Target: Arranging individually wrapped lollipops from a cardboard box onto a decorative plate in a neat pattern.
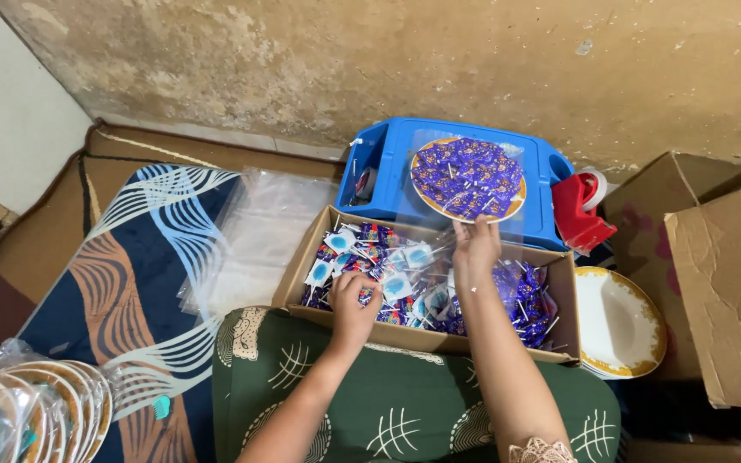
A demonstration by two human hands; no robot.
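Head view: right hand [476, 244] pinching clear plastic bag [465, 184], holding it upright over cardboard box [426, 339]; bag is wrapping plate of purple sweets [467, 178]. Left hand [352, 304] reaching into box, fingers curling among blue and purple lollipops [370, 266]; grip unclear. Box resting against green cushion [413, 403] on floor. Blue tray [388, 171] sitting behind box; empty gold-rimmed plate [619, 324] lying just beside box's right edge.

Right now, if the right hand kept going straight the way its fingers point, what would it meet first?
The right hand points away from the body and already holds the near edge of a clear bag with a plate of purple sweets inside. Past that lies the blue plastic tray, though depth is hard to judge.
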